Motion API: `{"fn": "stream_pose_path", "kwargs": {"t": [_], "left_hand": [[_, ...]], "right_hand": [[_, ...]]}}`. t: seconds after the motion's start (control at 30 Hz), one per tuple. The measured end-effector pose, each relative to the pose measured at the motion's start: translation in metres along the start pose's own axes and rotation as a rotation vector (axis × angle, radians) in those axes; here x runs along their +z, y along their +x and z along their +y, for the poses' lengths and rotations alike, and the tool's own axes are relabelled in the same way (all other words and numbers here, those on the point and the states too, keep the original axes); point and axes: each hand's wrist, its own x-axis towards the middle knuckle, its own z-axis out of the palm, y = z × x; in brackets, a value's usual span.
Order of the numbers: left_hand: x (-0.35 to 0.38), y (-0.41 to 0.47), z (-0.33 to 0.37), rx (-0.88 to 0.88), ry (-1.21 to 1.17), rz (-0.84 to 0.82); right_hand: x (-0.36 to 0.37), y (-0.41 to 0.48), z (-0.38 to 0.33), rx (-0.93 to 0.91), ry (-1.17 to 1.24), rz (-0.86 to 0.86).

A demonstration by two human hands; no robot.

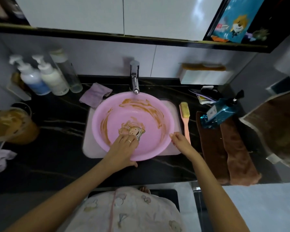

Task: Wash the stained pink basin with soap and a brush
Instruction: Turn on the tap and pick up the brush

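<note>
A pink basin smeared with brown stains sits in the white sink under the chrome tap. A cartoon print shows at its bottom. My left hand grips the basin's near rim, fingers inside and thumb under the edge. My right hand touches the basin's right rim with its fingertips. A pink scrub brush with pale bristles lies on the sink's right edge, just beyond my right hand. A blue pump bottle of soap stands tilted to the right of the brush.
A purple cloth lies left of the tap. Pump bottles stand at the back left. A cup of brown liquid sits at the far left. Brown towels lie on the black counter at the right.
</note>
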Motion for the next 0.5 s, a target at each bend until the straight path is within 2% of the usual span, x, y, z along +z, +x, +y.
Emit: {"fn": "stream_pose_path", "kwargs": {"t": [0.07, 0.17, 0.23, 0.3, 0.4, 0.5], "left_hand": [[-0.002, 0.001, -0.003, 0.02, -0.04, -0.029], [-0.024, 0.008, -0.009, -0.034, -0.347, -0.035], [-0.043, 0.027, -0.018, -0.18, -0.534, 0.144], [-0.064, 0.064, -0.033, -0.408, -0.69, 0.271], [-0.09, 0.131, -0.063, -0.75, -1.026, 0.216], [-0.092, 0.174, -0.09, -0.871, -1.185, 0.178]], "right_hand": [[0.003, 0.003, 0.005, 0.027, -0.046, 0.029], [0.002, 0.007, 0.003, 0.09, -0.155, 0.169], [-0.001, 0.007, -0.007, 0.085, -0.213, 0.319], [-0.004, 0.012, -0.021, 0.021, -0.229, 0.419], [-0.002, 0.022, -0.038, -0.054, -0.251, 0.408], [-0.003, 0.033, -0.049, -0.096, -0.261, 0.392]]}}
